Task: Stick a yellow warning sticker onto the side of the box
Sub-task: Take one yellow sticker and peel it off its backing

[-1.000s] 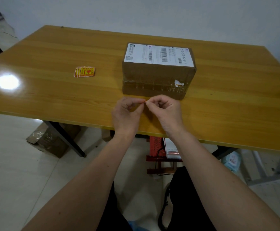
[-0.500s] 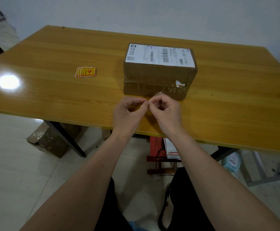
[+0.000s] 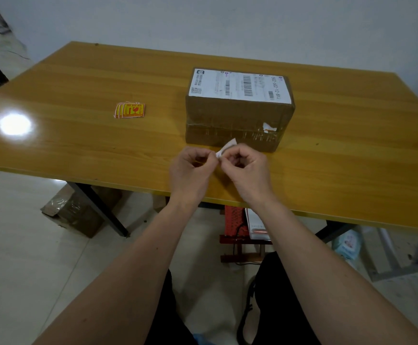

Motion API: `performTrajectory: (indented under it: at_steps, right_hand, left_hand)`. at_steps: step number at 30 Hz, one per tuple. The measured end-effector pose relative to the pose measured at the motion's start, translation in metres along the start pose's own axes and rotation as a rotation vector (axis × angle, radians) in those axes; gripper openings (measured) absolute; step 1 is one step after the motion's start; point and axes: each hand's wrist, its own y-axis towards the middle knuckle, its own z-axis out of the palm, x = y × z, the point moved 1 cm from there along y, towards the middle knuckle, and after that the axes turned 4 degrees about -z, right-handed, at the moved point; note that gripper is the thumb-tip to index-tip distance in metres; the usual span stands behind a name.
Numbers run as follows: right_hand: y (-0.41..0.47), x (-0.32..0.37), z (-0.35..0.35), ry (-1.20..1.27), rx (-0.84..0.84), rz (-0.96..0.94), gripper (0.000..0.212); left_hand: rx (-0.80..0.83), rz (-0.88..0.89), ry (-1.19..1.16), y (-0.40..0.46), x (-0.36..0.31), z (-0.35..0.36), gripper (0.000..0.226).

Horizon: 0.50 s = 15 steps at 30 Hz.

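Observation:
A brown cardboard box [image 3: 238, 120] with a white shipping label on top stands on the wooden table [image 3: 78, 90]. Just in front of its near side, my left hand [image 3: 190, 168] and my right hand [image 3: 247, 168] meet fingertip to fingertip, both pinching one small sticker. Its white backing [image 3: 226, 147] curls up between the fingers; the yellow face is hidden. A small pile of yellow and red warning stickers [image 3: 130, 110] lies on the table to the left of the box.
A bright light reflection [image 3: 15, 125] glares on the table's left part. Under the table I see a cardboard box [image 3: 76, 212] on the floor, a red crate [image 3: 235, 220] and black table legs. A wall stands behind the table.
Both hands stayed together in front of the box. A white strip of backing has come up between the fingertips, where only a thin red edge showed before.

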Motion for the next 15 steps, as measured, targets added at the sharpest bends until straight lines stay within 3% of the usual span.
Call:
performTrajectory:
  at_steps: [11,15]
  right_hand:
    - [0.0011,0.0024,-0.0030,-0.002,-0.110,0.095,0.004]
    - [0.0029,0.0007,-0.0040,-0.035,-0.139,0.112,0.012]
  left_hand:
    - [-0.148,-0.023,0.044,0.0054,0.0067,0.0036,0.006]
    - [-0.187,-0.011,0.081,0.0076,0.0072,0.0041,0.007]
